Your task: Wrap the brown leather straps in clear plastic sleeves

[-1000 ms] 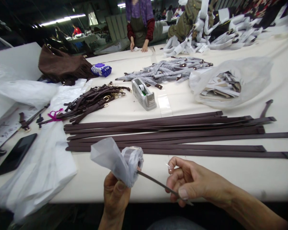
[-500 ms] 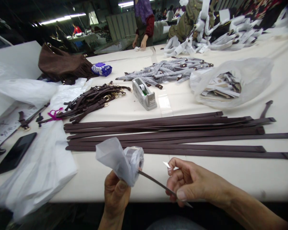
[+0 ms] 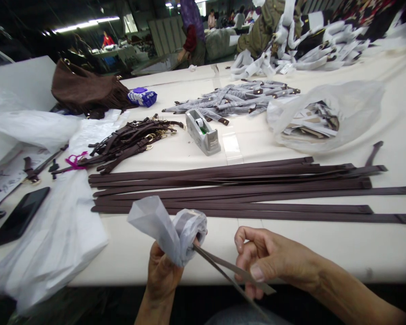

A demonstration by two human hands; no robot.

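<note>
My left hand [image 3: 164, 268] is closed around a coiled strap wrapped in translucent plastic [image 3: 190, 232]. A loose flap of the plastic [image 3: 152, 221] sticks up to its left. Two narrow grey-brown strips [image 3: 219, 264] come out of the coil's centre toward the lower right. With thumb and fingers, my right hand [image 3: 267, 262] pinches the upper strip, while the other hangs below past the table edge. Beyond both hands, several flat dark brown straps [image 3: 240, 192] lie side by side across the table.
Behind the straps stand a grey tape dispenser [image 3: 203, 133] and a clear bag of scraps [image 3: 355, 131]. Wrapped straps [image 3: 230, 99] and buckled straps [image 3: 128, 140] lie in heaps. At left are a phone [image 3: 18, 216], plastic sleeves [image 3: 64, 225] and a fringed bag [image 3: 84, 88]. A co-worker [image 3: 192, 31] stands across.
Two strips now show spread apart below the coil, where one showed before. The small clear piece at my right index fingertip is no longer visible there. The co-worker has shifted left.
</note>
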